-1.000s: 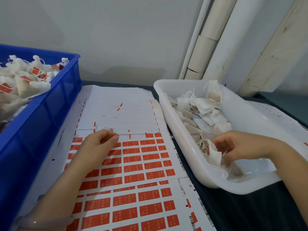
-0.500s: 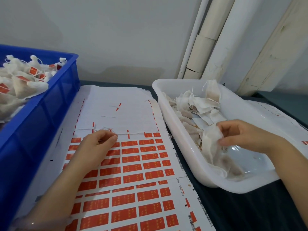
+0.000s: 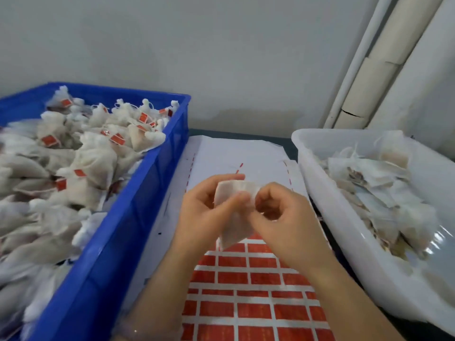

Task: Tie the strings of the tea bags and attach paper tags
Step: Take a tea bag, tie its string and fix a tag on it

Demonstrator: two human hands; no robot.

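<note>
Pale grey wall (image 3: 221,57) at the back, cream pipes (image 3: 369,70) running up the right-hand corner, and a dark bench (image 3: 246,134) below. Both hands are up over the middle of it, working one tea bag (image 3: 235,231). The left hand (image 3: 204,212) has its grip curled round the bag's upper part, thumb pressed across the front and fingers behind. The right hand (image 3: 283,217) is just beside it, fingers bent in tight at the bag's top right edge, a pinching grip. Whether a string sits in that pinch, I cannot tell; it is too fine and blurred. The bag's lower end hangs free over the sheet of red tags (image 3: 246,279), which lies flat on the bench between the two containers; its far half is bare white backing. On the left, a blue crate (image 3: 118,254) is heaped with tied bags (image 3: 93,163), many showing small red tags. On the right, a white tray (image 3: 312,173) holds a loose pile of flat bags (image 3: 384,183).
</note>
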